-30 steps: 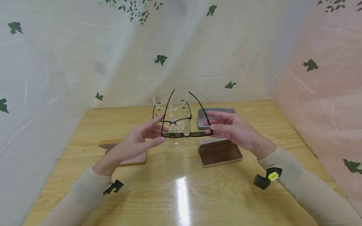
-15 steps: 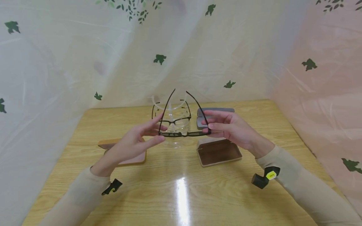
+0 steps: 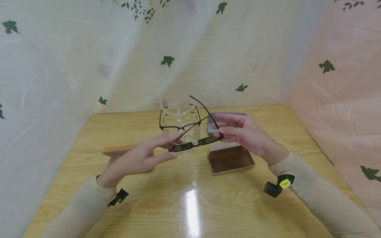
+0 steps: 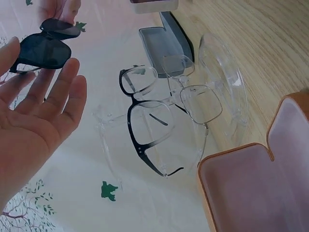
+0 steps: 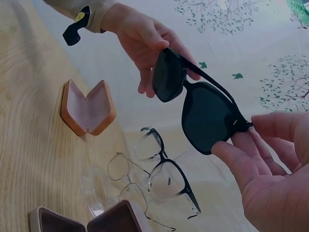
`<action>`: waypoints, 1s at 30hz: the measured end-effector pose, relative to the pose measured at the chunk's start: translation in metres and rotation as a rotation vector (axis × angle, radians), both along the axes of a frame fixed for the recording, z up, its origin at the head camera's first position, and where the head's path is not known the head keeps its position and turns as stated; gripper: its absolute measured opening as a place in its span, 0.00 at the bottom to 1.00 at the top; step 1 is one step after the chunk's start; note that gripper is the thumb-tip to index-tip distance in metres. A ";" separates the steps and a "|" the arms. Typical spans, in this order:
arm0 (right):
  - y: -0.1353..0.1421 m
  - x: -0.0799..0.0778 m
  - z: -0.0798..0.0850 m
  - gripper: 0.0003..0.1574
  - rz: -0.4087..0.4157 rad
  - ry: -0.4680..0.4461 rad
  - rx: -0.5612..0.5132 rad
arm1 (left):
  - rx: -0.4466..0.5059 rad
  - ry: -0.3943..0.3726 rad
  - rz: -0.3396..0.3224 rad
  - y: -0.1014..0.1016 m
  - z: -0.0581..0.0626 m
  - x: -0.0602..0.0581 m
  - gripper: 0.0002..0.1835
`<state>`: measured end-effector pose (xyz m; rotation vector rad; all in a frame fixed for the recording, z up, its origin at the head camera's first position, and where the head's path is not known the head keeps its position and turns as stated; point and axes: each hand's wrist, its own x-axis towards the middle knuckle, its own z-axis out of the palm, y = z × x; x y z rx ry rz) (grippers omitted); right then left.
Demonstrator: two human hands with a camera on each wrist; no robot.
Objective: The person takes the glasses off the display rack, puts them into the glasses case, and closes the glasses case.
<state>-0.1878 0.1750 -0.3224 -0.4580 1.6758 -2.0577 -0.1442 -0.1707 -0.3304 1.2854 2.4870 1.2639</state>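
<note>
"Surface, room?"
"Wood-grain counter [image 3: 232, 205], streak of glare [image 3: 191, 211] toward the front. Pale sheeting [image 3: 131, 66] behind, dark green prints, pinkish at right. Open brown-lined case [image 3: 231, 161]; clear stand [image 3: 179, 112] bearing black-rimmed glasses [image 3: 180, 128]."
"Grips?"
"Left grip [image 3: 144, 156] and right grip [image 3: 242, 134] each pinch one end of the sunglasses [image 3: 209, 140], held up over the counter."
"Changed since half a second ago?"
"Sunglasses slope now, left end lower. Left temple swings inward, leaning across; right temple remains raised."
</note>
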 end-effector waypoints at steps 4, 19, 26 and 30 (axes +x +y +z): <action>-0.001 0.001 0.000 0.24 -0.012 -0.001 0.011 | 0.048 -0.041 0.002 0.000 0.000 0.000 0.31; 0.001 0.002 -0.001 0.25 -0.028 0.039 0.068 | 0.028 -0.040 -0.043 0.003 -0.003 -0.001 0.26; 0.002 0.003 -0.002 0.24 -0.032 0.074 0.126 | 0.008 -0.053 -0.048 0.003 -0.003 -0.002 0.23; 0.002 0.003 -0.002 0.25 -0.033 0.069 0.134 | 0.016 -0.070 -0.054 0.004 -0.003 -0.003 0.23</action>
